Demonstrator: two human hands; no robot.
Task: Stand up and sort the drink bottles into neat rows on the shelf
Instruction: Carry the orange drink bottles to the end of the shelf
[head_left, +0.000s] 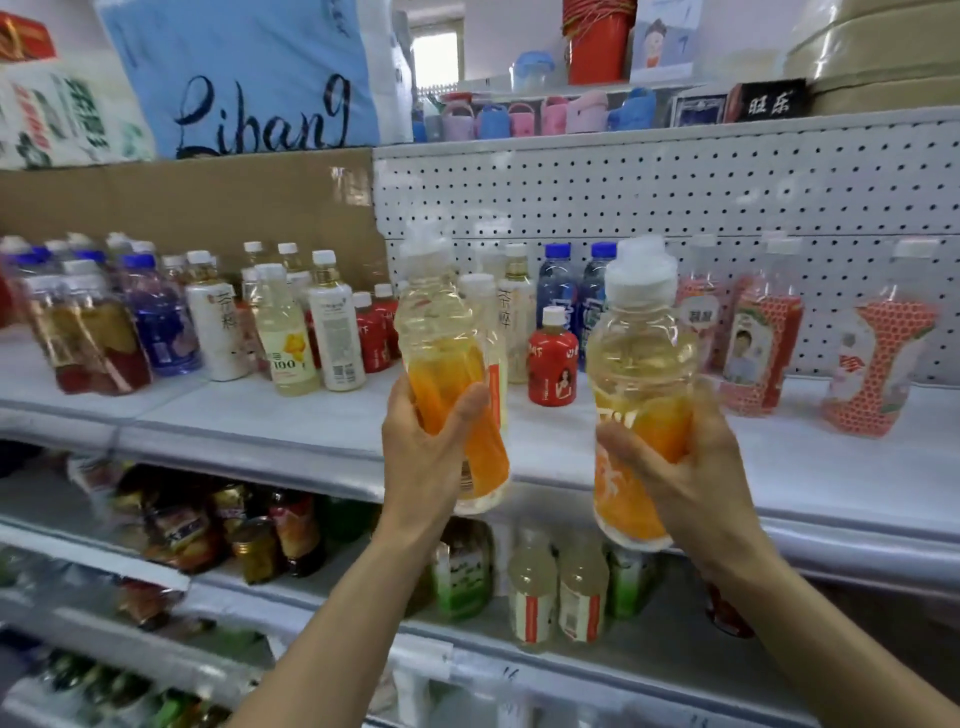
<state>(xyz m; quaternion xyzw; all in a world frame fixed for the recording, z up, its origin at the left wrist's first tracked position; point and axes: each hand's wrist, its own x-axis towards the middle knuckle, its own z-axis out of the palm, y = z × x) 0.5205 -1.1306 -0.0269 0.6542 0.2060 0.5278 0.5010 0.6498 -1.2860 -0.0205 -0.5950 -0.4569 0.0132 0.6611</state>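
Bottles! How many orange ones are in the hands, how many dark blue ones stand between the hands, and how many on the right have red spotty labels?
orange-label bottles: 2, one in the left hand, one in the right hand
dark blue bottles: 2
red spotty-label bottles: 3, one partly hidden
Total: 7

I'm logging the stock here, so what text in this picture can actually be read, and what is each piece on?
"Lihang": handwritten on the blue pack above the shelf.
"旺乐": on the small black box on the top shelf.
"100": on the yellow-labelled bottle.
Orange labels on the bottles held in the left hand and right hand: too covered or blurred to read.
Red bottles, blue bottles and lower-shelf labels: too small or blurred.
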